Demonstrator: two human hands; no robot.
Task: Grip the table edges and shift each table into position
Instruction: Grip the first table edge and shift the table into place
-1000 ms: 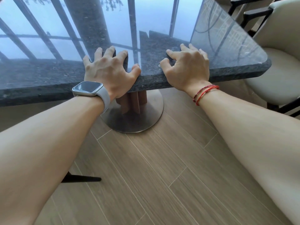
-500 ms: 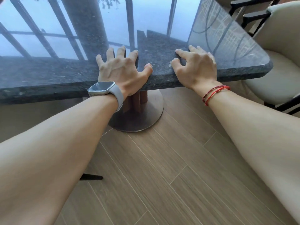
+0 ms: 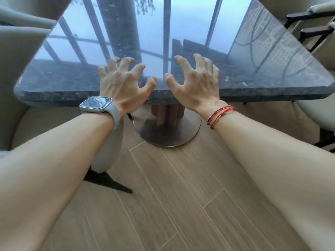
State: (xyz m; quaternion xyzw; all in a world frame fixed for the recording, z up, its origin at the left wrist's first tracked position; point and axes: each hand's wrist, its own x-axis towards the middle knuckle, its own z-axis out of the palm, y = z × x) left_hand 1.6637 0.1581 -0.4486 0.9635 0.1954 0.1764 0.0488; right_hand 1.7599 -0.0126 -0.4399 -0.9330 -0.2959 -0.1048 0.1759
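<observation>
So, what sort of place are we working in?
Probably a café or lounge seating area: a polished dark stone pedestal table, cream upholstered armchairs on both sides, and a wood-plank floor.

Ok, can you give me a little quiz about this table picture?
1. True or false: the watch sits just behind the left hand.
2. What holds the table up? A: four legs. B: one post on a round base. C: ropes.
3. Fill in: the red bracelet is worn next to the ___ hand.
Key: 1 true; 2 B; 3 right.
</observation>
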